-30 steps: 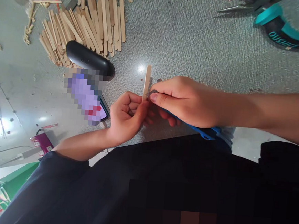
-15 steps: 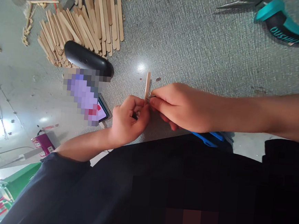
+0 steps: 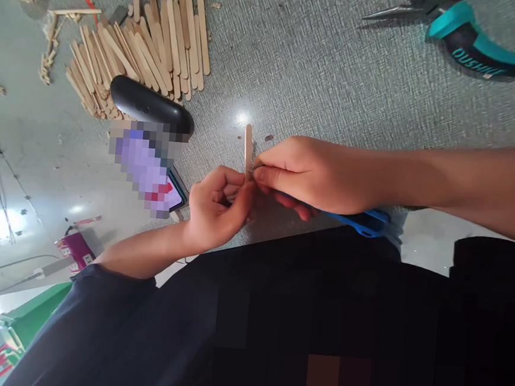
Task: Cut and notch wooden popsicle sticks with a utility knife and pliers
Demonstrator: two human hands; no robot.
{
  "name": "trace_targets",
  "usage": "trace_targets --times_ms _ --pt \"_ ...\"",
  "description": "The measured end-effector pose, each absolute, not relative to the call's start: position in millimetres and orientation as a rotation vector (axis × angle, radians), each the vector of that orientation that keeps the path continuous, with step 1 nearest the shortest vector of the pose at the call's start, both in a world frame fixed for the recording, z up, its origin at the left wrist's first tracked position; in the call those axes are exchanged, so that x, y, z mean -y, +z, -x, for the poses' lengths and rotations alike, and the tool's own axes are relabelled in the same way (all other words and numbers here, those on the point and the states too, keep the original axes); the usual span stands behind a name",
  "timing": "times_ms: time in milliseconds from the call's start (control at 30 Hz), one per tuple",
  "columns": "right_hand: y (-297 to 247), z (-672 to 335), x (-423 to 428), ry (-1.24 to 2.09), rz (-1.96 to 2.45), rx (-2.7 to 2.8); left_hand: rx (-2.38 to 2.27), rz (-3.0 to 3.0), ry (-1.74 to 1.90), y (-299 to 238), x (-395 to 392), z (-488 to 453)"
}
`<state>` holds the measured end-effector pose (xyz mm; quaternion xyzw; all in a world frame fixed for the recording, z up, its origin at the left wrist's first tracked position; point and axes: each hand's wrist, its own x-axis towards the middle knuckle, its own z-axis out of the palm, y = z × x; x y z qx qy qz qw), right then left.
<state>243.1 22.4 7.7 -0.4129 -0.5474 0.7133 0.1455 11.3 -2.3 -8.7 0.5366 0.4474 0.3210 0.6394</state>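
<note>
The left hand (image 3: 220,211) is clenched around the lower end of a wooden stick (image 3: 247,144), which stands upright out of the fingers with its upper part exposed above the fist. The right hand (image 3: 312,173) grips a blue-handled tool (image 3: 362,220). The tool's metal tip meets the stick just above the left thumb, and the blue handles project behind the palm toward the wrist. The two hands touch at the stick. Compared with half a second ago, the stick sits slightly further to the left and shows its narrow edge. More of the blue handle is exposed below the right hand. A phone (image 3: 175,192) lies just beside the left hand on its outer side. A black case (image 3: 151,106) and a pile of sticks (image 3: 139,53) lie beyond it. Teal-handled pliers (image 3: 478,47) lie well apart, beyond the right forearm, on the grey textured surface (image 3: 337,86).
</note>
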Motion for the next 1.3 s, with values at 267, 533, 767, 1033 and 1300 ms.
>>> trace_targets --times_ms 267,533,767,1033,1300 --pt "22 -249 -22 2.077 1.02 1.45 -0.948 -1.078 0.702 2 -5 -15" --pt "28 -252 -29 2.267 1.011 1.318 -0.937 -1.006 0.67 -2 -8 -15" --pt "16 -252 -33 2.321 0.937 1.275 -0.904 -0.972 0.715 -7 -7 -16" --pt "-1 -255 -38 2.238 0.824 1.434 -0.896 -0.938 0.741 -8 -7 -18" --pt "5 -248 -29 1.981 1.075 1.635 -0.955 -0.962 0.722 -5 -8 -19"
